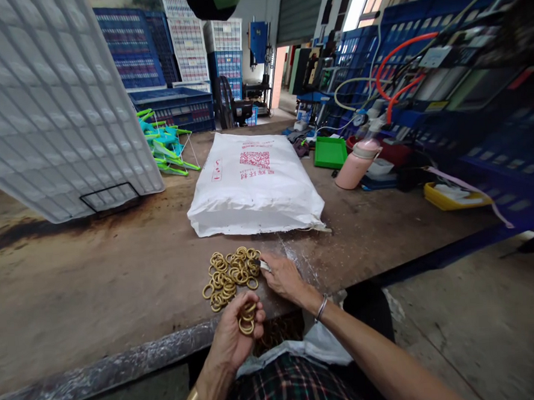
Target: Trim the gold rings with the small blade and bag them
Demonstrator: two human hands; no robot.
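Several brass-coloured rings [226, 275] lie in a loose pile near the table's front edge. My left hand [241, 328], palm up with curled fingers, holds a few of these rings just in front of the pile. At the pile's right side is my right hand [281, 276], its fingers closed on a small white and black object [264, 265] that touches the rings; what this object is cannot be made out. Behind the pile a white sack [256, 176] with red print lies flat on the table.
On the wooden table [163, 279], a large white crate [62, 104] stands tilted at the left, with green and blue plastic pieces [168, 145] behind. A green tray [330, 152], pink bottle [358, 165] and yellow tray [457, 197] are at the right.
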